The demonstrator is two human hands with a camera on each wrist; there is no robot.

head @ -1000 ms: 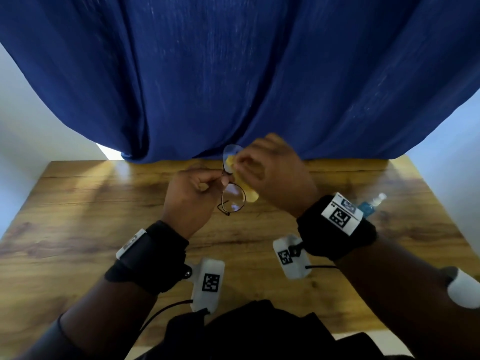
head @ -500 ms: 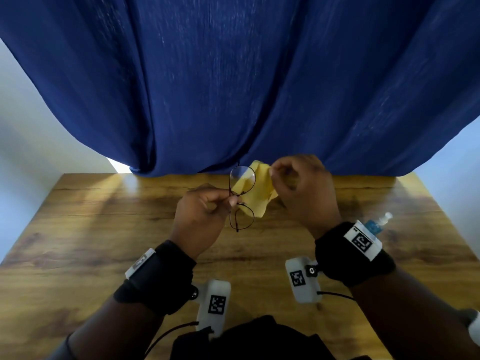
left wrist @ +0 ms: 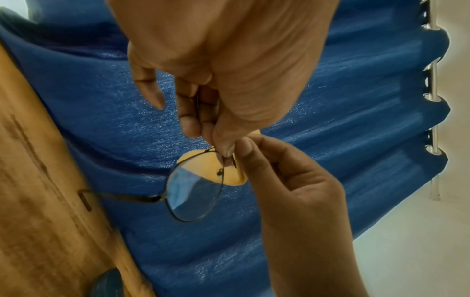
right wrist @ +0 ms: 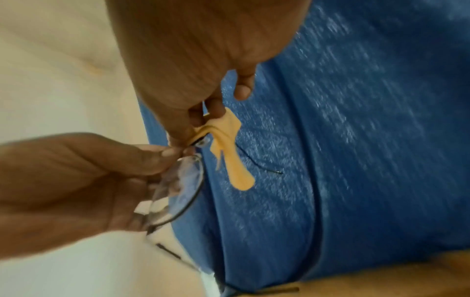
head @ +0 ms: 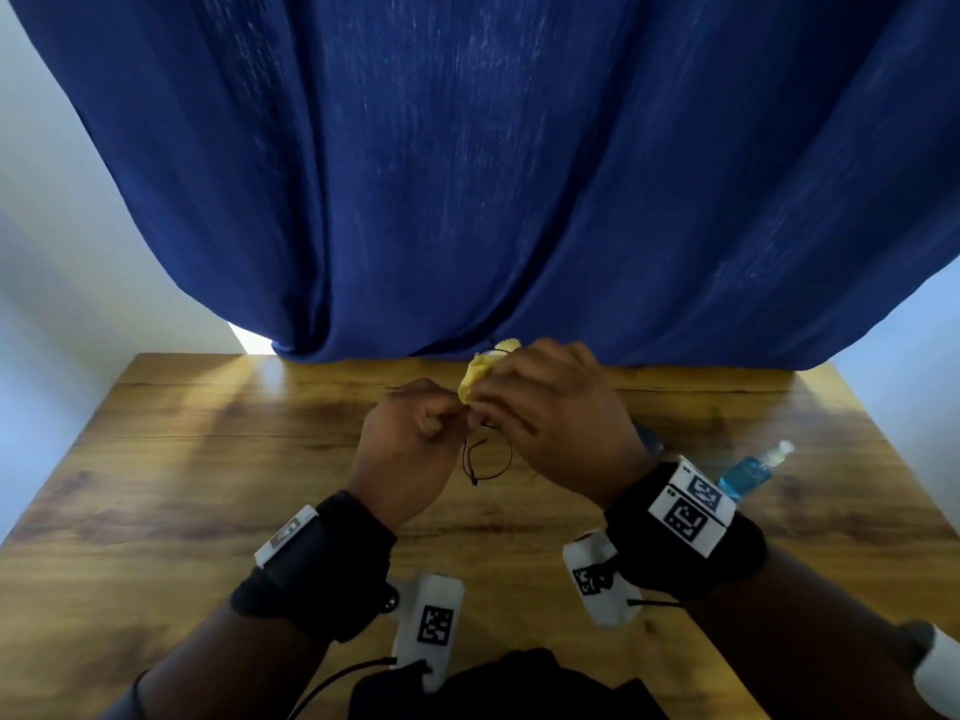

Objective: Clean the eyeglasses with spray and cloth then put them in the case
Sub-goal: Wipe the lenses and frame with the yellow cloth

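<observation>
Thin black round-framed eyeglasses are held above the wooden table, one lens over the other. My left hand pinches the frame near the bridge; the lower lens hangs free. My right hand pinches a small yellow cloth around the upper lens, which the cloth and fingers mostly hide. In the right wrist view the right hand squeezes the cloth beside the left hand's fingertips. A clear spray bottle of blue liquid lies on the table to the right.
A dark blue curtain hangs along the table's far edge, just behind the hands. A rounded blue-grey object sits on the table below the left hand; what it is I cannot tell. Pale walls flank the table.
Half a second ago the right hand held the cloth off to the right of the glasses. It has moved back left and closed the cloth over the upper lens. The left hand keeps its pinch.
</observation>
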